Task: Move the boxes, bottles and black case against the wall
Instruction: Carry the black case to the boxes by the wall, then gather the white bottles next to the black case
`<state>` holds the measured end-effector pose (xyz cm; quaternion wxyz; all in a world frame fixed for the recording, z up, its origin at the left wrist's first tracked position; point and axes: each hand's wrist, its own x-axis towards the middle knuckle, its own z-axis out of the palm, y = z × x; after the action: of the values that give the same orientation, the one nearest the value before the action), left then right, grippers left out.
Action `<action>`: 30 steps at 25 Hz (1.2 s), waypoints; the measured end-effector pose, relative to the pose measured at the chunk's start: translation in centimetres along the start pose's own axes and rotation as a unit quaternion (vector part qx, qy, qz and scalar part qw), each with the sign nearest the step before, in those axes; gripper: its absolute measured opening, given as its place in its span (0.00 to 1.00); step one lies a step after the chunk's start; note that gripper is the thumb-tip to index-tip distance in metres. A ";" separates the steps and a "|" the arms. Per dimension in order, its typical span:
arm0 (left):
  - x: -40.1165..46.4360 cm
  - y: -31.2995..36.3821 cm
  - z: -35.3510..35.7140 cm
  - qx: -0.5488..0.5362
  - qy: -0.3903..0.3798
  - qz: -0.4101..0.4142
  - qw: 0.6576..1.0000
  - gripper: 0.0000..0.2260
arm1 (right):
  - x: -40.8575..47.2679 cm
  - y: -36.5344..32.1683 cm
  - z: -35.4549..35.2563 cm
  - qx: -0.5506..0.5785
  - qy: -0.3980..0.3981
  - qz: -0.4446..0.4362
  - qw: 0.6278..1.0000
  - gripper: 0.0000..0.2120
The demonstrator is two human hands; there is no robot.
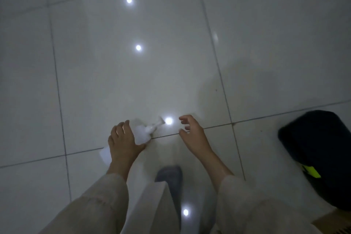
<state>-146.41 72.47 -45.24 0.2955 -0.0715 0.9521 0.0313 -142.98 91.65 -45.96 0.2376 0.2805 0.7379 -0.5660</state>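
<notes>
Looking straight down at a glossy grey tiled floor (pixel 114 72) with a few bright ceiling-light reflections on it. The left hand (pixel 124 141) has its grip wrapped around a white bottle (pixel 141 133), fingers curled over the body and thumb underneath. The bottle is tipped over at an angle, its thin neck and cap pointing up and to the right, ending right next to one of the light spots. It's pretty motion-blurred, so I can't say what kind of bottle it is. There's also a pale white bit sticking out below the left wrist, probably the bottom of the same bottle, but I can't tell for sure.

The right hand (pixel 191 132) is just to the right of the bottle's neck, grip apart, fingers loosely curled and holding nothing. It isn't touching the bottle.

Both arms are in light beige sleeves (pixel 98 205). Between them you can see a grey shoe (pixel 170 175) on the floor, blurry too.

Over on the right edge sits the black case (pixel 317 150), on the floor, well apart from both hands, with a small bright yellow tag (pixel 311 171) on its lower side. In the bottom right corner, just under the case, a corner of a brown cardboard box (pixel 330 222) pokes into view.
</notes>
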 end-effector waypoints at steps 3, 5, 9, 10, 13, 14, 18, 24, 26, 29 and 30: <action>0.9 -2.2 2.5 0.075 -0.040 -0.002 0.996 0.43 | 1.4 -0.2 3.2 -0.020 -0.045 -0.014 0.999 0.16; 1.2 -2.8 4.0 0.079 0.012 0.028 0.996 0.33 | 1.9 0.2 4.9 -0.016 -0.060 -0.017 0.998 0.16; 1.6 -1.4 2.5 -0.037 0.016 0.014 0.999 0.28 | 1.5 0.2 5.4 0.033 -0.060 0.024 0.997 0.18; 1.8 -0.6 1.8 -0.081 0.013 0.019 0.996 0.30 | 1.2 -0.1 5.1 0.062 -0.057 0.034 0.996 0.20; 1.7 2.7 -0.8 -0.207 0.030 0.066 0.976 0.36 | 0.4 -2.2 3.1 0.146 -0.040 0.038 0.988 0.29; 1.5 4.2 -1.7 -0.227 0.031 0.092 0.969 0.36 | 0.3 -3.1 2.1 0.168 -0.030 0.030 0.985 0.31; 0.1 11.3 -4.8 -0.277 0.033 0.181 0.943 0.31 | 0.1 -6.8 -3.4 0.175 0.049 -0.050 0.982 0.33; -3.1 22.5 -8.4 -0.249 -0.026 0.340 0.906 0.34 | -3.1 -7.1 -16.4 0.145 0.246 -0.084 0.955 0.26; -4.5 25.9 -8.8 -0.214 -0.027 0.382 0.899 0.32 | -5.1 -5.3 -21.4 0.181 0.339 -0.076 0.920 0.23; -5.9 29.7 -8.3 -0.192 -0.033 0.406 0.893 0.27 | -8.0 -1.7 -27.7 0.217 0.470 -0.052 0.854 0.30; -6.4 30.8 -7.9 -0.185 -0.039 0.413 0.891 0.26 | -8.9 -0.3 -29.5 0.222 0.505 -0.040 0.833 0.33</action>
<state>-150.37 102.84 -34.63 0.2743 0.2763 0.8603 0.3292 -137.72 118.91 -32.53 -0.2599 0.5426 0.6203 -0.5033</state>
